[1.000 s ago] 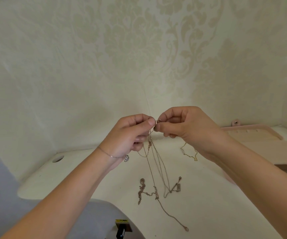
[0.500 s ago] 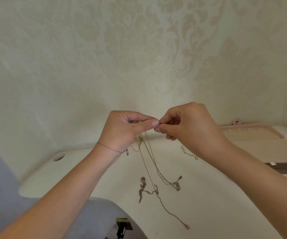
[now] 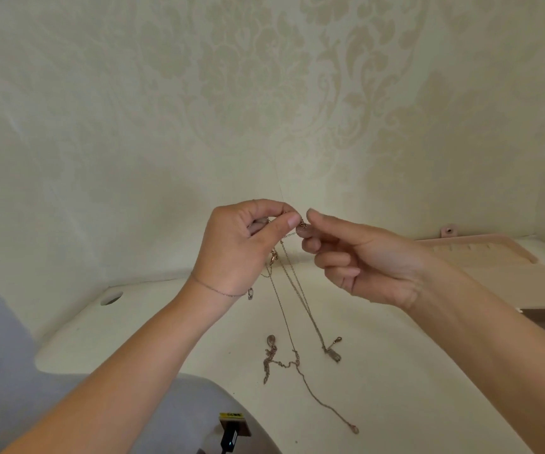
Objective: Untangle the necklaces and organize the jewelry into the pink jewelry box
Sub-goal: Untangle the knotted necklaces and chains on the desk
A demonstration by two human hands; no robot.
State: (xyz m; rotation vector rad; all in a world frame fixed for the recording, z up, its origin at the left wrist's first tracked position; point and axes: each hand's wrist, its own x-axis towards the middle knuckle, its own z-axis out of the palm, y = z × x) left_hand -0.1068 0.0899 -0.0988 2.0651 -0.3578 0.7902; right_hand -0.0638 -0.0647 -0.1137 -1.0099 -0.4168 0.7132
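— Two hands are up over the desk point(image 3: 395, 388) in the head view, meeting at the fingertips in front of the patterned wall point(image 3: 264, 93).

— What is the left hand point(image 3: 232, 250) doing?

— Its thumb and forefinger are pressed together on a fine chain of the necklaces point(image 3: 295, 355), with the other fingers curled in beneath. A thin bracelet point(image 3: 215, 289) circles that wrist.

— And the right hand point(image 3: 372, 267)?

— Its fingers point(image 3: 322, 220) are curled, and thumb and forefinger seem to nip a small clasp at the top of the same strands, just beside the left thumb.

— Where do the necklaces run from there?

— Several strands hang from the pinch down to the desk, and a gold clasp dangles beside the left palm. Lower down the chains lie in a loose tangle. A small pendant point(image 3: 334, 354) sits at its right, and one long strand trails toward the near edge.

— The pink jewelry box point(image 3: 481, 253)?

— Open, on the desk to the right, behind the right wrist and well apart from the tangle. I cannot tell what is in it.

— Anything more?

— A round hole point(image 3: 111, 298) in the desk at far left, and a small dark device point(image 3: 230, 435) with a yellow label at the near edge.
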